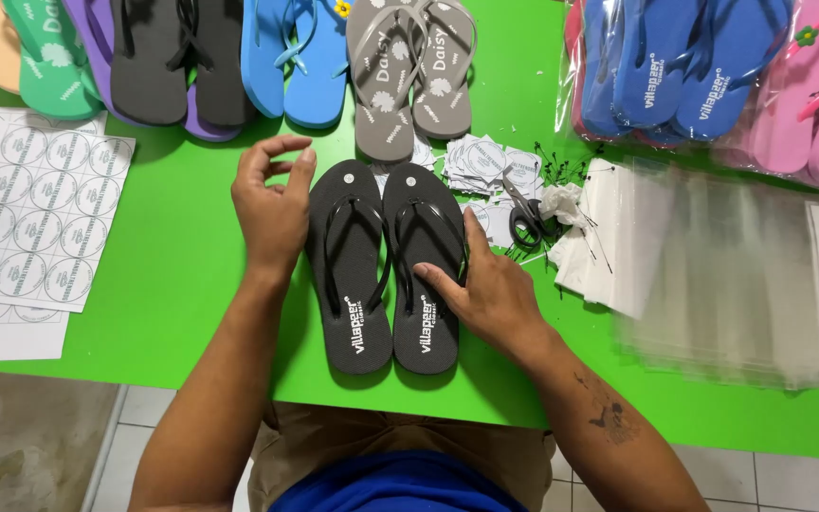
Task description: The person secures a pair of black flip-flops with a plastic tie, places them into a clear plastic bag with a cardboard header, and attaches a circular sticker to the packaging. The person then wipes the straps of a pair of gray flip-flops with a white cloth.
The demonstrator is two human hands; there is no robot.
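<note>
Left hand (272,210) hovering just beside the left flip-flop of the black pair (386,265), fingers loosely curled, thumb and forefinger pinched near each other, holding nothing that can be made out. Right hand (490,289) spread fairly flat, resting on the right flip-flop, forefinger pressing the sole by the strap, thumb up along its outer edge. Black pair lying side by side, soles down, toes pointing away, right between the two hands on the green bench (172,284). Further out: scissors (525,220) and a heap of round tags (485,166) just right of the pair, clear bags (713,275) beyond, sticker sheets (35,223) off to the left, grey flip-flops (409,76) and more coloured pairs lined up along the far edge.
</note>
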